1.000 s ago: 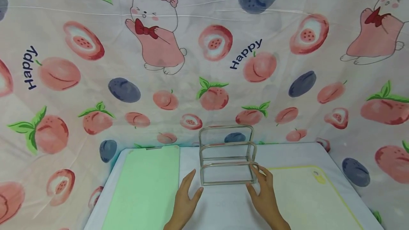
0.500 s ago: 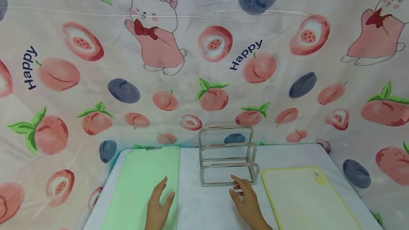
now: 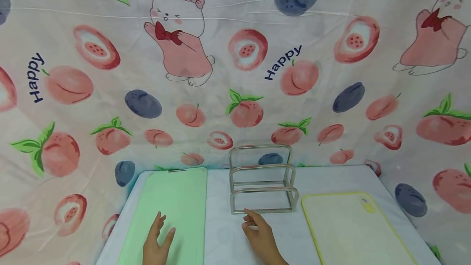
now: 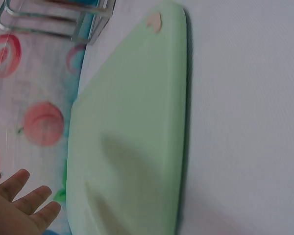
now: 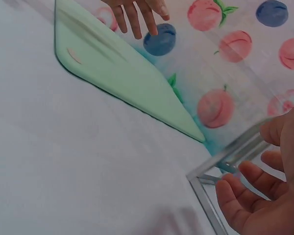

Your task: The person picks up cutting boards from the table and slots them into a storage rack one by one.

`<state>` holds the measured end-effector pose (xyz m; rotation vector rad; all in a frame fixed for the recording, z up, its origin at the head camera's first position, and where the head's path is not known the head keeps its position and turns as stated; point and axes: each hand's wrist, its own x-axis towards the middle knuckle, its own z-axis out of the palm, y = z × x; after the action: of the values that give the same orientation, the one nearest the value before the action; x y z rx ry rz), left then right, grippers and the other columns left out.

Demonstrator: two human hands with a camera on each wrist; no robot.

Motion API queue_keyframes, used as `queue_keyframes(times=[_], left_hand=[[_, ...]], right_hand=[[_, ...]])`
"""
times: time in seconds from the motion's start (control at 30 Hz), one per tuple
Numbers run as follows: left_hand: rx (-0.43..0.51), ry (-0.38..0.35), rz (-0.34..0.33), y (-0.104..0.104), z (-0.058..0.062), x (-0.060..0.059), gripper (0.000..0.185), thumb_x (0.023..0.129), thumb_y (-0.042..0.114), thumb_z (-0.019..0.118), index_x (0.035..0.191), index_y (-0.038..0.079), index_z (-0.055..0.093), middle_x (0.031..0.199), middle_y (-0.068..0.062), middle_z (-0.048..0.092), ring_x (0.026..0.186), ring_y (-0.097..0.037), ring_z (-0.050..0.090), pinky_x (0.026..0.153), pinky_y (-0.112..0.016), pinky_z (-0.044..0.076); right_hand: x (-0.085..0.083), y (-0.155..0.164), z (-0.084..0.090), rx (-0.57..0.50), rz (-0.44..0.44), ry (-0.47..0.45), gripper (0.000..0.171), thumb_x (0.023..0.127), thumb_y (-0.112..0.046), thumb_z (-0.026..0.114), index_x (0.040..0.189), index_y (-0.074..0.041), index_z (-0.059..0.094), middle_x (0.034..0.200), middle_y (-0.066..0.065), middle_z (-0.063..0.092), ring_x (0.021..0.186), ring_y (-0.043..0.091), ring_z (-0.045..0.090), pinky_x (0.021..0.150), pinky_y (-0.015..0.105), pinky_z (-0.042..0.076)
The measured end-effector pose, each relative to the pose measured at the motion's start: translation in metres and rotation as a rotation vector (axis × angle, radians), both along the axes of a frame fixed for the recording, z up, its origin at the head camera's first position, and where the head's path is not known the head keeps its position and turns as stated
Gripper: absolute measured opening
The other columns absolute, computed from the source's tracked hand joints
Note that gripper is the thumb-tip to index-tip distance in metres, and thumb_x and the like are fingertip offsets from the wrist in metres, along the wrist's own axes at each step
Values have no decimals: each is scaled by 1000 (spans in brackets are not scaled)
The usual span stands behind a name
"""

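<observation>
Presently, left hand (image 3: 157, 243) over green cutting board (image 3: 169, 212), fingers relaxed and spread, holding nothing, right hand (image 3: 260, 236) loosely curled and empty just before metal rack (image 3: 262, 183) mid-surface (image 3: 228, 236), yellow cutting board (image 3: 353, 228) right, wrists cut off below, wrist views blurred.

A yellow cutting board (image 3: 353, 228) lies flat on the white table (image 3: 331, 177); it sits at the right. Behind hangs a fruit-and-rabbit printed cloth (image 3: 235, 64).

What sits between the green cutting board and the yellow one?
The metal rack stands between green board and yellow board, on the white table; head view shows it.
</observation>
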<state>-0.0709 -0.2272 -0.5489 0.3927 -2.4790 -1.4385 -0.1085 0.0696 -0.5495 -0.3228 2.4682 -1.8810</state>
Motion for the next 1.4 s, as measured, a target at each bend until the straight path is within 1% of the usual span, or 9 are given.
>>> queue_keyframes(times=[0.2, 0.37, 0.5, 0.6, 0.7, 0.9, 1.13, 1.3, 1.4], left_hand=[[28, -35, 87, -25, -4, 13, 75, 94, 21, 63, 149, -4, 19, 140, -29, 40, 128, -50, 34, 99, -64, 30], [41, -78, 112, -42, -7, 18, 80, 95, 25, 62, 150, -5, 12, 140, -33, 37, 128, -53, 31, 99, -65, 28], [81, -47, 165, -55, -10, 23, 80, 96, 25, 60, 149, -7, 9, 140, -36, 34, 128, -55, 28, 101, -65, 24], [114, -17, 209, -62, -19, 25, 79, 97, 25, 57, 148, -8, 8, 140, -37, 33, 128, -57, 27, 104, -63, 21], [157, -25, 226, -66, -26, 26, 80, 97, 27, 56, 148, -9, 7, 140, -39, 30, 128, -57, 25, 106, -63, 18], [152, -89, 209, -77, -33, 26, 79, 98, 27, 55, 147, -12, 8, 140, -41, 27, 128, -59, 22, 103, -65, 19], [163, -113, 190, -85, -27, 26, 73, 99, 27, 51, 146, -12, 11, 142, -40, 25, 129, -59, 21, 105, -64, 18], [166, -151, 207, -90, -23, 24, 73, 99, 30, 49, 146, -13, 13, 144, -37, 25, 131, -56, 21, 105, -63, 20], [145, -178, 187, -96, -22, 21, 74, 100, 31, 46, 144, -15, 9, 143, -38, 25, 130, -57, 20, 104, -64, 19]], right_hand=[[12, -20, -14, -13, 48, -73, 43, 94, -16, 62, 132, 2, 51, 109, 10, 60, 98, 23, 58, 78, 34, 54], [18, -33, -22, -18, 81, -117, 43, 94, -18, 62, 130, 4, 53, 109, 9, 63, 99, 22, 59, 80, 35, 53], [20, -45, -28, -24, 110, -135, 44, 94, -22, 62, 129, 4, 54, 109, 9, 65, 99, 22, 61, 82, 37, 53], [25, -53, -34, -53, 129, -155, 44, 94, -21, 62, 128, 6, 55, 111, 12, 65, 99, 22, 62, 82, 36, 53], [30, -59, -39, -94, 143, -170, 44, 93, -18, 63, 127, 9, 54, 112, 16, 64, 99, 24, 63, 80, 33, 54], [33, -68, -39, -139, 153, -195, 46, 92, -16, 63, 128, 11, 52, 116, 22, 62, 102, 31, 61, 79, 33, 54], [34, -76, -37, -149, 210, -263, 51, 92, -16, 63, 132, 13, 47, 122, 24, 59, 106, 34, 59, 83, 39, 53], [36, -83, -42, -140, 251, -290, 55, 94, -22, 61, 132, 14, 45, 123, 24, 58, 105, 29, 59, 81, 36, 53], [39, -88, -43, -131, 264, -293, 56, 95, -25, 59, 132, 14, 45, 121, 20, 59, 100, 22, 59, 77, 31, 53]])
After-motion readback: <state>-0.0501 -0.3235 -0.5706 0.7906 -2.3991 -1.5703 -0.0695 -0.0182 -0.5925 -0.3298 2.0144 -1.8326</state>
